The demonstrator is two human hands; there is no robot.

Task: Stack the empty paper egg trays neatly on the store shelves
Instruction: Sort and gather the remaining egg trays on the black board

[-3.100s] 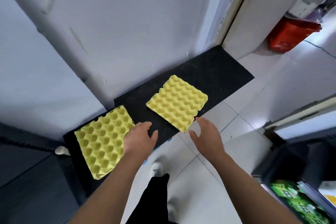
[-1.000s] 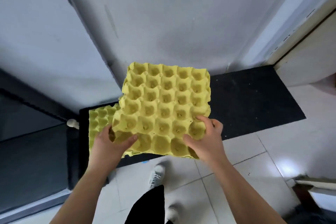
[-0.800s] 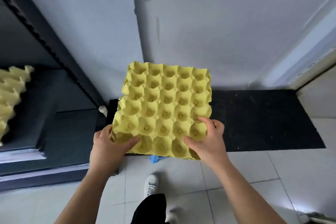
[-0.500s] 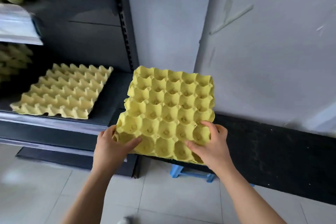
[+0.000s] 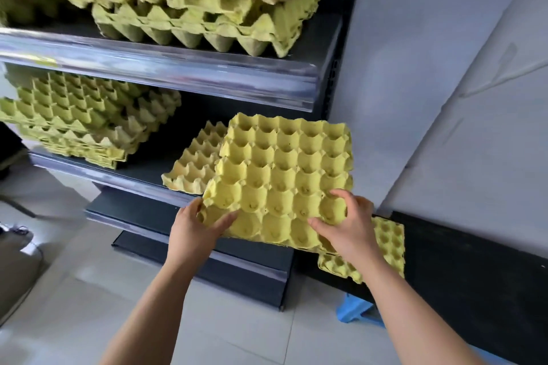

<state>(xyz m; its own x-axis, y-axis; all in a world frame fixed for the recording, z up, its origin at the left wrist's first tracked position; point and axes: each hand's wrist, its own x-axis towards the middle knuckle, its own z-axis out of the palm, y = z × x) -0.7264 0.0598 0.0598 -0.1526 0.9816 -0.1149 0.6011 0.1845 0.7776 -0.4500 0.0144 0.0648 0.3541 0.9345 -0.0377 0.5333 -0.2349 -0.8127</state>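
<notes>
A yellow egg tray (image 5: 284,178) is gripped by left hand (image 5: 192,227) and right hand (image 5: 345,225) above the lone shelf tray (image 5: 192,166); one tray (image 5: 388,240) is left on the mat beside.

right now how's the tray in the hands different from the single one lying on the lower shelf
The held tray is gripped by the left hand and right hand and tilted off the shelf; the shelf tray lies flat, untouched. The held tray shows whole, partly covering the shelf tray. Both are empty yellow paper egg trays.
</notes>
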